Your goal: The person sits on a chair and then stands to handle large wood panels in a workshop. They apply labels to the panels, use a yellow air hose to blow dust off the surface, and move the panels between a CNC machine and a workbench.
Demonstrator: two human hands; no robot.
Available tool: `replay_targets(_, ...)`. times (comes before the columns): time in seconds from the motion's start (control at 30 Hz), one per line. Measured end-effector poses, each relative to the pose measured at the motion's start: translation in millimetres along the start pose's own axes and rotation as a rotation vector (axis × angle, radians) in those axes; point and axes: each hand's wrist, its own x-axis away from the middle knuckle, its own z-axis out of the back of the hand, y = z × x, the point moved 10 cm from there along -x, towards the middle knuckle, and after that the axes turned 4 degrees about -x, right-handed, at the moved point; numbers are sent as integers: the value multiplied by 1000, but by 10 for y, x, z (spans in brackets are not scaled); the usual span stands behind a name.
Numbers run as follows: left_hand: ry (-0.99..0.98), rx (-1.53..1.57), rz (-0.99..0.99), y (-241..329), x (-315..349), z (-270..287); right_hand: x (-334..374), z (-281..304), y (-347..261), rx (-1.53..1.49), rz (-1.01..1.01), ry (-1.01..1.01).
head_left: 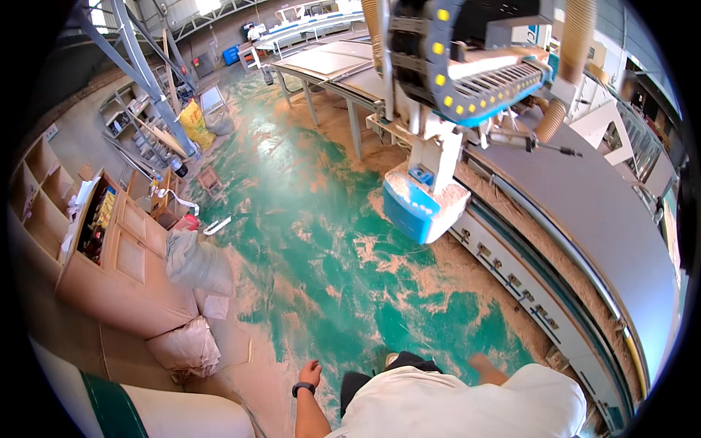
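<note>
My left hand [312, 371] hangs low beside my body over the dusty green floor [321, 263], with a dark watch [303, 388] on its wrist. Its fingers look loosely spread, and nothing shows in them. On the other side, my right hand [483, 362] is smeared by motion, and its fingers cannot be made out. The thing closest to it is the long side of a large cutting machine [522, 285] on the right. No object touches either hand. Between them are my pale shirt and dark trousers.
A blue-and-white machine head [416, 208] juts over the walkway, beneath a dark cable chain [438, 66]. Wooden cabinets [131, 241], a stuffed sack [197, 263] and a wrapped bundle [186, 349] line the left. A yellow sack [195, 124] leans near a steel column. Sawdust covers much of the floor.
</note>
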Motion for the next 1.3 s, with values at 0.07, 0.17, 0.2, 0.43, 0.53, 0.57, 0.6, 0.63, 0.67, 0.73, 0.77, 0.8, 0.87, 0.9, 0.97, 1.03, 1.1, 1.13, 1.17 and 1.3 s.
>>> replay_targets(0.07,26,-3,52,-178,-346,166,-783,990,-1542,-201,61,131)
replay_targets(0.17,39,-149,180,-837,-815,482,-1558,2715,-4110,-299,611,279)
replay_targets(0.2,-196,-505,244,-1168,-888,487,-1587,3117,-4969,-304,705,219)
replay_targets(0.43,-474,-682,369,-1435,-2216,1355,-2457,4336,-6836,-423,605,226)
replay_targets(0.53,-623,-953,84,-911,-3502,1814,-3193,3888,-6296,-436,436,200)
replay_targets(0.57,-639,-1085,-65,-689,-4072,1987,-3392,3619,-5944,-483,286,165)
replay_targets(0.6,-575,-1130,-132,-421,-4650,2242,-3464,3429,-5595,-423,237,302)
replay_targets(0.63,-504,-1171,-195,-102,-5191,2503,-3574,3087,-5186,-391,190,324)
replay_targets(0.67,-107,-510,168,164,-5752,3048,-3662,2677,-4710,-216,37,252)
replay_targets(0.73,60,-234,138,761,-6693,3507,-3568,2163,-4090,-70,-328,58)
replay_targets(0.77,110,-154,104,1264,-7164,3711,-3469,2094,-4145,-48,-374,-54)
replay_targets(0.8,155,-87,7,1667,-7618,3961,-3395,2109,-4237,-59,-452,-109)
replay_targets(0.87,188,69,-165,2354,-8437,4218,-3832,2435,-4751,-45,-189,78)
replay_targets(0.9,145,73,-150,2795,-8733,4032,-3916,2524,-4865,-31,-116,176)
replay_targets(0.97,55,40,-107,2949,-9161,3897,-4420,2737,-5089,47,-102,178)
replay_targets(1.03,-48,-23,-156,3347,-9634,3830,-5524,3138,-5545,1,-193,62)
replay_targets(1.1,-83,81,-146,3374,-10042,3769,-6540,4163,-6404,-246,-77,294)
replay_targets(1.13,-70,-28,-141,3427,-10291,3895,-7170,4797,-7136,-294,-102,5)
replay_targets(1.17,-85,-35,-161,3306,-10506,3900,-7552,5475,-7646,-369,-121,41)
replay_targets(1.3,-268,-53,90,3162,-11199,3755,-8862,7805,-9549,-487,378,368)
